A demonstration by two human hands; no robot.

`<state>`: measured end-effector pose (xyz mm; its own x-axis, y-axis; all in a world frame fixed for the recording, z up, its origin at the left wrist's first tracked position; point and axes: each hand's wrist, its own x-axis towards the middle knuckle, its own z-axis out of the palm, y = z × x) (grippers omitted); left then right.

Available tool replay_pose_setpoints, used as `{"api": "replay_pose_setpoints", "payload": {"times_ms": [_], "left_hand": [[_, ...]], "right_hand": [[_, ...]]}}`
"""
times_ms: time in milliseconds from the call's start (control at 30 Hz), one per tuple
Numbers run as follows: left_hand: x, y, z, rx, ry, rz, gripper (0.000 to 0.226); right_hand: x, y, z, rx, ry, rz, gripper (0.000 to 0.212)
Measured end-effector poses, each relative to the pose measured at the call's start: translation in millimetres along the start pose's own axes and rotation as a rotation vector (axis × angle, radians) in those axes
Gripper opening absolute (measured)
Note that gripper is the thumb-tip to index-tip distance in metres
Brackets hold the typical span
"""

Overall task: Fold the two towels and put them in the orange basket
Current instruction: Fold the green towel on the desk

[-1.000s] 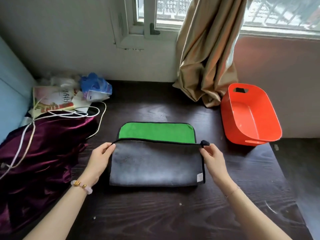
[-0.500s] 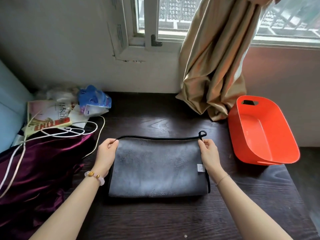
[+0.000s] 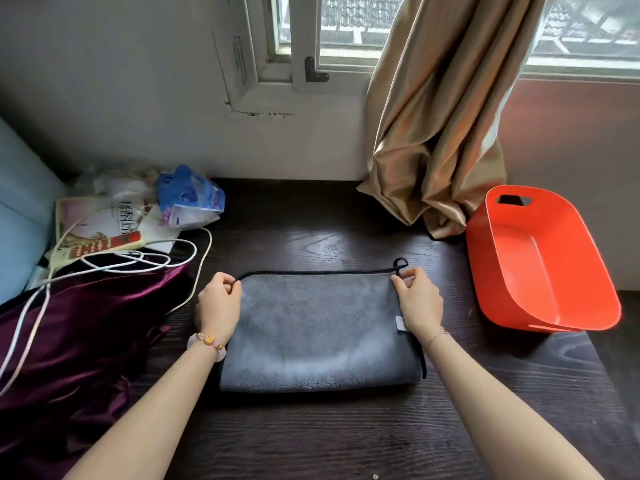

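The grey towel [image 3: 318,327] lies mid-frame on the dark counter [image 3: 311,438] and looks folded over once, with its edges meeting along the far side. The left hand [image 3: 218,303] keeps a pinching grip on its upper-left corner. The right hand [image 3: 419,299] pinches the upper-right corner beside the loop. The orange basket [image 3: 512,271], at right, holds nothing. No second towel shows, so more folding and both placements seem to remain.
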<state>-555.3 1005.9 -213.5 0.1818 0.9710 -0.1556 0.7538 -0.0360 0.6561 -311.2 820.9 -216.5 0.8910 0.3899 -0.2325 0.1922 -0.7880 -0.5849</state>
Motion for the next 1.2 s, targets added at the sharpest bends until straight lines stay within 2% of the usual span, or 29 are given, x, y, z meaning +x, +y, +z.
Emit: {"api": "replay_pose_setpoints", "payload": {"times_ms": [67, 100, 167, 200, 267, 300, 367, 467, 733, 867, 967, 1200], "left_hand": [[-7, 1, -1, 0.13, 0.067, 0.054, 0.016], [-11, 1, -1, 0.198, 0.11, 0.138, 0.02], [-22, 1, 2, 0.327, 0.185, 0.422, 0.024], [-28, 0, 6, 0.376, 0.191, 0.55, 0.027], [-38, -2, 16, 0.451, 0.087, 0.69, 0.037], [-42, -4, 21, 0.502, 0.011, 0.71, 0.042], [-44, -12, 30, 0.623, -0.098, 0.714, 0.051], [-39, -24, 32, 0.711, -0.163, 0.691, 0.06], [-37, -23, 32, 0.715, -0.211, 0.661, 0.065], [-60, -8, 32, 0.65, -0.155, 0.607, 0.062], [-86, -9, 41, 0.63, -0.176, 0.658, 0.056], [-118, -56, 30, 0.696, -0.255, 0.769, 0.067]], "right_hand": [[-6, -2, 2, -0.024, 0.096, -0.074, 0.029], [-11, -3, 2, -0.055, 0.189, -0.152, 0.029], [-23, -5, 6, -0.182, 0.362, -0.36, 0.029], [-30, -7, 10, -0.24, 0.4, -0.46, 0.03], [-44, -9, 25, -0.313, 0.344, -0.615, 0.036], [-49, -7, 33, -0.341, 0.287, -0.649, 0.038], [-54, 1, 48, -0.437, 0.174, -0.604, 0.047], [-50, 16, 55, -0.521, 0.105, -0.554, 0.056], [-49, 16, 53, -0.499, 0.063, -0.52, 0.059], [-64, 8, 48, -0.435, 0.081, -0.524, 0.056], [-86, 14, 56, -0.452, 0.05, -0.556, 0.054], [-128, 61, 52, -0.492, 0.019, -0.587, 0.06]]}}
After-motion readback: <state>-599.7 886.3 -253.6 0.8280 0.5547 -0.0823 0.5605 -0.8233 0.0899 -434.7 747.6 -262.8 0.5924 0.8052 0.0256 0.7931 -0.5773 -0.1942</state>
